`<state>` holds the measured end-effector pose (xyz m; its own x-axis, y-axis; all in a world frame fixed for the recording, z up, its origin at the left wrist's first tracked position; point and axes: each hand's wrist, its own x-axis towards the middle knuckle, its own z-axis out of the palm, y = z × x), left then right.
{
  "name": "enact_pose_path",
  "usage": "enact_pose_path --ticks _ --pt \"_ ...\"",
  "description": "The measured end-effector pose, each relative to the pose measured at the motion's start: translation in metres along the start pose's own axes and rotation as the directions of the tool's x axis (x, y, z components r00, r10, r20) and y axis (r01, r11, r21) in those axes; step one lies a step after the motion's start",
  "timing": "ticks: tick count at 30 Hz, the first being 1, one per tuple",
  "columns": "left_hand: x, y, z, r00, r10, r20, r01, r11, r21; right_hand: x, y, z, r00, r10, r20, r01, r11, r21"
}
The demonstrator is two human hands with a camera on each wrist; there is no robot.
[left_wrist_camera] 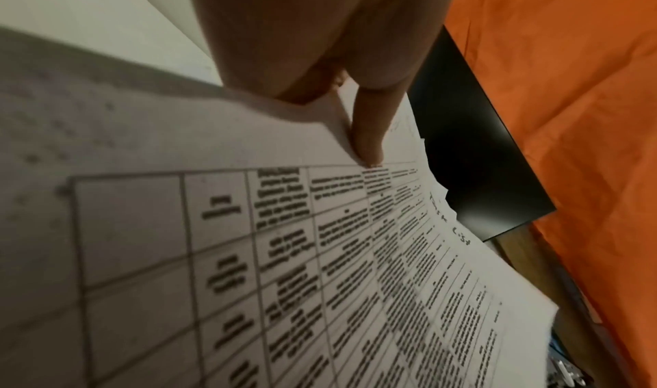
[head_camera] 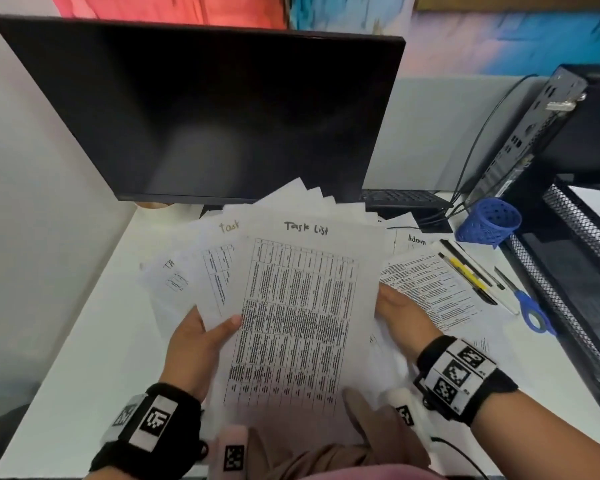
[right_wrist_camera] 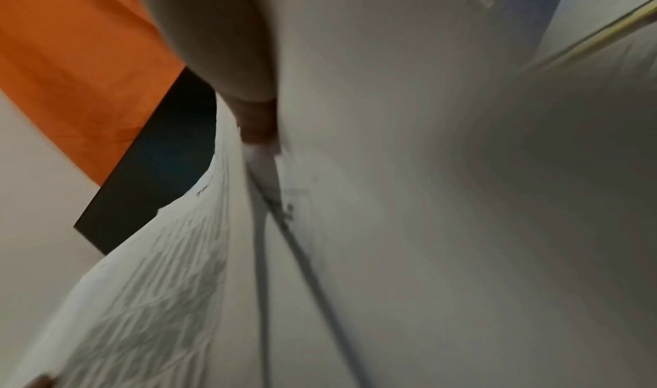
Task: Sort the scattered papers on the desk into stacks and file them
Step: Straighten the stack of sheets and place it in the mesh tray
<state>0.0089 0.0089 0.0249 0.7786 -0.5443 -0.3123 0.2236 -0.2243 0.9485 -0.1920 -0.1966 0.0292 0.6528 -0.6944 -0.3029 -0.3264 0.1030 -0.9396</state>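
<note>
While the fanned sheaf of white printed sheets headed "Task List" (head_camera: 302, 299) is held up over the white desk (head_camera: 84, 341), the grip looks thin; left hand (head_camera: 194, 344) pinches the lower left edge, thumb on top, fingers (left_wrist_camera: 368, 130) curled round behind; right hand (head_camera: 404, 315) holds the right edge, its fingers hidden behind the paper, so I cannot tell how far they curl.

Risks, as I judge them: sheets are splayed, not squared, so a loosened pinch could let the back ones slide out and scatter; thin paper bows at the unsupported top and may crease; a sweep to the right could knock the black and yellow pens (head_camera: 465, 268) or the blue-handled scissors (head_camera: 530, 310); mixing with the loose printed pages lying on the desk (head_camera: 430, 289) would undo sorting.

Materials: paper limp, smooth, dense tables; blue perforated plastic pen cup (head_camera: 489, 221) rigid; black wire-mesh filing tray (head_camera: 575, 244) open, stiff, at the right; dark flat monitor (head_camera: 205, 112) glossy behind.
</note>
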Motion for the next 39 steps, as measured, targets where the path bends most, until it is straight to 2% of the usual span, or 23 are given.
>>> enact_pose_path --ticks 3,6,9,12,14,16,17,19,21,22,25,29,32,34,37,39 --pt "-0.004 -0.003 0.002 0.999 -0.052 0.016 0.054 0.989 -0.135 0.001 -0.001 -0.014 0.999 -0.019 0.03 0.025 0.984 -0.178" --pt "-0.005 -0.005 0.003 0.994 -0.1 0.045 0.109 0.955 -0.276 -0.002 0.009 -0.024 0.999 -0.032 -0.009 0.028 0.946 -0.323" --pt "-0.004 -0.013 0.003 0.986 -0.15 0.068 0.164 0.931 -0.327 -0.007 0.021 -0.025 0.997 0.045 0.066 -0.019 0.935 -0.355" --pt "-0.006 -0.021 0.004 0.971 -0.19 0.149 0.223 0.941 -0.254 -0.008 0.032 -0.023 0.975 0.147 0.169 -0.042 0.862 -0.505" --pt "-0.006 -0.026 0.006 0.962 -0.184 0.2 0.204 0.975 -0.088 -0.006 0.038 -0.024 0.965 0.173 0.197 -0.038 0.836 -0.547" --pt "-0.005 -0.029 0.009 0.967 -0.144 0.208 0.133 0.989 0.067 -0.007 0.042 -0.027 0.957 0.188 0.223 -0.052 0.862 -0.504" --pt "-0.004 -0.029 0.01 0.972 -0.13 0.195 0.116 0.99 0.081 -0.009 0.038 -0.028 0.95 0.199 0.243 -0.067 0.884 -0.463" --pt "-0.002 -0.024 0.012 0.975 -0.123 0.187 0.124 0.992 0.004 -0.014 0.026 -0.028 0.937 0.199 0.287 -0.105 0.945 -0.31" --pt "0.0 -0.014 0.014 0.96 -0.134 0.246 0.166 0.979 -0.115 -0.017 0.011 -0.03 0.95 0.131 0.283 -0.099 0.987 -0.124" --pt "0.0 -0.009 0.014 0.952 -0.122 0.282 0.17 0.974 -0.152 -0.018 0.001 -0.031 0.964 0.091 0.248 -0.076 0.995 -0.068" --pt "-0.002 0.017 0.02 0.949 -0.02 0.316 0.077 0.983 -0.168 -0.017 -0.03 -0.03 0.996 -0.059 0.069 0.065 0.994 -0.088" --pt "-0.005 0.061 0.026 0.942 0.207 0.264 -0.194 0.978 -0.076 -0.017 -0.07 -0.029 0.947 -0.29 -0.137 0.291 0.957 -0.01" --pt "-0.011 0.088 0.027 0.911 0.326 0.253 -0.33 0.944 -0.027 -0.023 -0.08 -0.03 0.914 -0.355 -0.197 0.368 0.929 0.036" --pt "-0.013 0.094 0.025 0.899 0.33 0.289 -0.345 0.938 0.001 -0.028 -0.077 -0.029 0.916 -0.368 -0.161 0.372 0.928 -0.002" --pt "-0.012 0.094 0.025 0.911 0.238 0.336 -0.286 0.953 0.1 -0.035 -0.077 -0.025 0.923 -0.369 -0.108 0.373 0.928 0.02" --pt "-0.014 0.096 0.027 0.909 0.214 0.357 -0.268 0.958 0.107 -0.037 -0.085 -0.023 0.909 -0.403 -0.105 0.407 0.914 0.012"
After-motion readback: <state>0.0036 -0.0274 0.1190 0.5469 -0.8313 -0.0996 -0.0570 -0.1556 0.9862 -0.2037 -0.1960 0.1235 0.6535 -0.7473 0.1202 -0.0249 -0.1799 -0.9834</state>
